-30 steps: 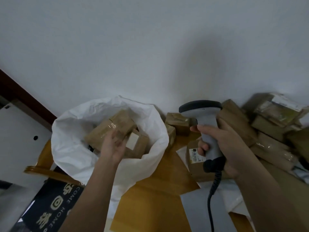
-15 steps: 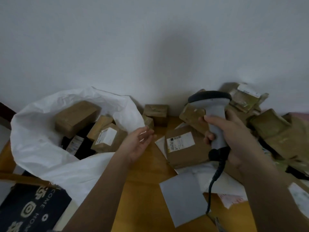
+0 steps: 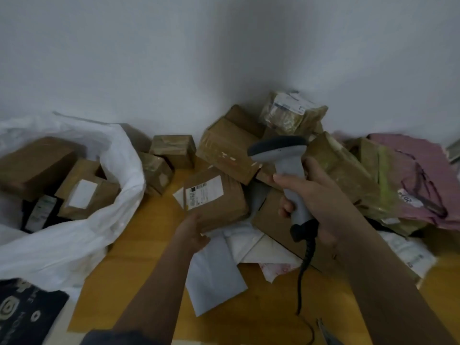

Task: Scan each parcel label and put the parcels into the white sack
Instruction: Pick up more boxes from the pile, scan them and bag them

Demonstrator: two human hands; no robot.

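Parcels already fill the white sack well off to the left of our left hand, whose fingers curl under the near edge of the labelled box. We judge the grip should firm up underneath and tilt that label squarely toward the scanner before lifting. The box is plain brown cardboard, its white barcode label facing up. To its right, our right hand grips the grey scanner's handle, head poised just above the box.
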